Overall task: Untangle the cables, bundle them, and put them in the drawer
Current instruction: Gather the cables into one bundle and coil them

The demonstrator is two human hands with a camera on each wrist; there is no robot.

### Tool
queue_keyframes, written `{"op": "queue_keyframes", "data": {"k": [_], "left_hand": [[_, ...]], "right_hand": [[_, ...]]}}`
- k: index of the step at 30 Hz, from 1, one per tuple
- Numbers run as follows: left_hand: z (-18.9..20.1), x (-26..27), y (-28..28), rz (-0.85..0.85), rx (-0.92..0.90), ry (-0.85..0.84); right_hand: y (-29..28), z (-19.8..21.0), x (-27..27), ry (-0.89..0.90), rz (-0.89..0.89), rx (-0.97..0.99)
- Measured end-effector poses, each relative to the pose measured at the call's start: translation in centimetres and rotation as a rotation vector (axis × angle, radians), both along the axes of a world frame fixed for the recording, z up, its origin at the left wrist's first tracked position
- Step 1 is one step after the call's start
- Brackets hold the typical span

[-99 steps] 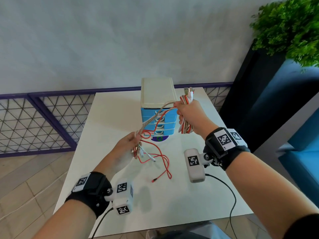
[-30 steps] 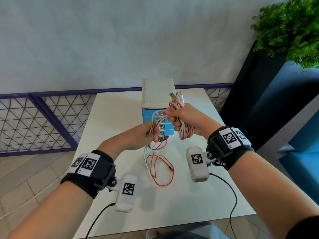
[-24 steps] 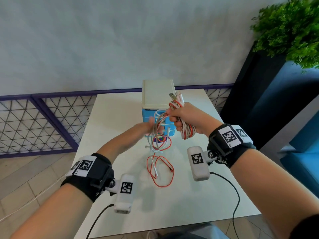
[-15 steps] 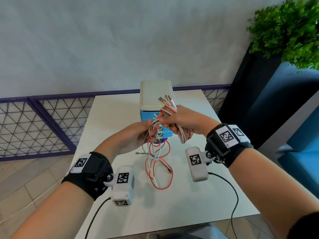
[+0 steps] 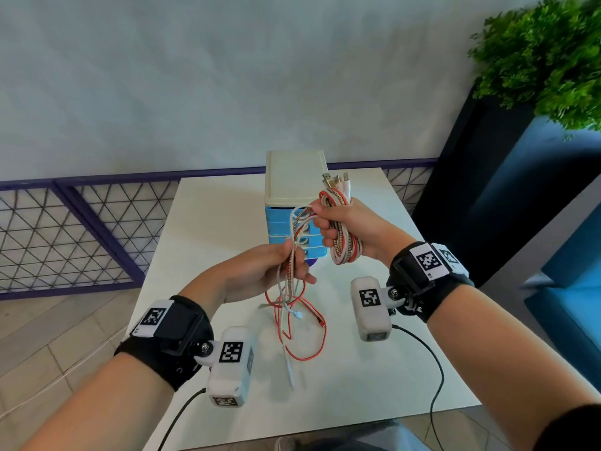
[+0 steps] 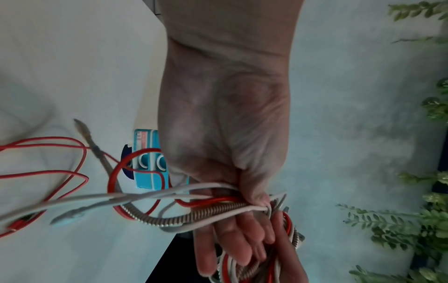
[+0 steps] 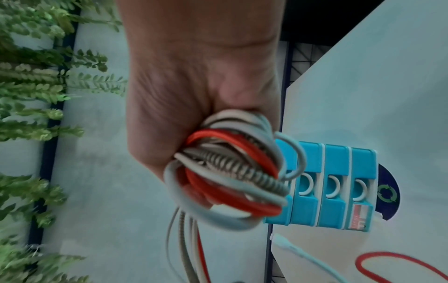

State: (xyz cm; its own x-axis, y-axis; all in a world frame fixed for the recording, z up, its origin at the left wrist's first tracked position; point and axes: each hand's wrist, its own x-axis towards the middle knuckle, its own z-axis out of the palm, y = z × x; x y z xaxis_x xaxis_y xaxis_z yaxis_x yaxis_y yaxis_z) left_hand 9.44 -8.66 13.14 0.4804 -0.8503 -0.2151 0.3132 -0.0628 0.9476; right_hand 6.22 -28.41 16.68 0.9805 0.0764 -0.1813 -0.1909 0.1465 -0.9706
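Observation:
My right hand (image 5: pixel 330 222) grips a coiled bundle of red, white and braided cables (image 5: pixel 344 245), held upright in front of the drawer unit (image 5: pixel 294 177); the plugs stick out above the fist. The coil (image 7: pixel 230 172) fills the right wrist view. My left hand (image 5: pixel 291 260) sits lower and to the left, pinching the loose strands (image 5: pixel 294 236) that run from the coil; the thumb presses them against the fingers (image 6: pixel 254 203). Below the left hand the loose tails (image 5: pixel 302 333) hang to the white table (image 5: pixel 208 222) in red loops, with a white end.
The drawer unit has a cream top and several blue drawers (image 7: pixel 334 187), all pushed in. A purple mesh railing (image 5: pixel 81 232) borders the table's left and far sides. A dark planter with a green plant (image 5: pixel 546 50) stands at the right.
Since 3.3 s ago more cable has gone into the right hand's coil and the tails are shorter. In the last half second my left hand slid down the strands, away from the right hand.

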Motion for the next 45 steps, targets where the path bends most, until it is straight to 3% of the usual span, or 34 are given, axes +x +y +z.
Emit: {"op": "queue_keyframes", "data": {"k": [4,8,11,14,18,21,25,28,31,37,41,45], "left_hand": [[0.3,-0.6,-0.4,0.038,0.035,-0.135],[1.2,-1.8,-2.0,0.214,0.13,-0.424],[1.5,-2.5,-3.5,0.368,0.176,-0.621],[1.5,-2.4,-4.1,0.386,0.305,-0.826],[2.4,-2.8,-4.8,0.344,0.53,-0.973],[3.0,-3.2,-5.6,0.298,0.675,-1.003],[3.3,-2.7,-5.0,0.162,0.643,-0.975],[3.3,-1.9,-4.7,0.073,0.75,-0.873],[3.7,-1.3,-4.4,0.002,0.827,-0.814],[4.4,-1.9,-3.9,0.066,0.816,-0.895],[3.5,-3.1,-3.7,0.263,0.771,-1.058],[2.0,-3.1,-4.0,0.312,0.884,-1.158]], "right_hand": [[0.0,-0.6,0.1,0.033,-0.019,0.057],[0.8,-1.3,0.2,0.038,-0.094,-0.02],[1.9,-1.4,0.2,0.056,-0.11,0.028],[2.3,-1.4,0.3,0.128,-0.09,0.057],[2.5,-1.4,0.4,0.158,-0.058,0.06],[2.5,-1.7,0.5,0.179,-0.08,0.041],[2.5,-1.7,0.2,0.132,-0.18,-0.17],[2.9,-1.9,-0.3,0.072,-0.198,-0.341],[3.4,-2.0,-0.4,0.011,-0.235,-0.39],[3.9,-1.9,0.2,-0.061,-0.318,-0.534],[3.0,-1.6,0.9,-0.089,-0.386,-0.493],[2.7,-1.8,1.5,-0.081,-0.41,-0.526]]}}
